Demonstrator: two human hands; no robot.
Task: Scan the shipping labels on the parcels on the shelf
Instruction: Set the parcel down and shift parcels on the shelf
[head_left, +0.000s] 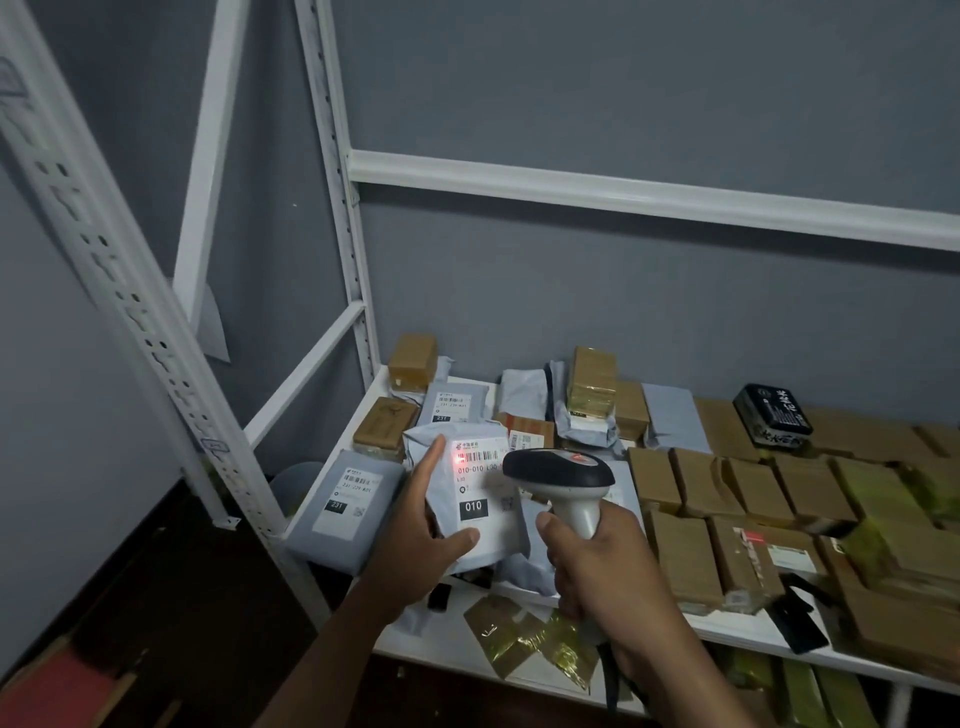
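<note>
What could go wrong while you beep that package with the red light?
The red dot sits at the left end of the barcode, so the scanner may miss part of it and not read. The grey parcel is a soft bag tilted up only by the left hand; it could sag or slip. Other parcels with similar labels lie close by, so one could get skipped or scanned twice.

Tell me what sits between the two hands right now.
In the head view, the grey mailer with the 010 label lies between the left hand and the right hand, which grips the scanner.
</note>
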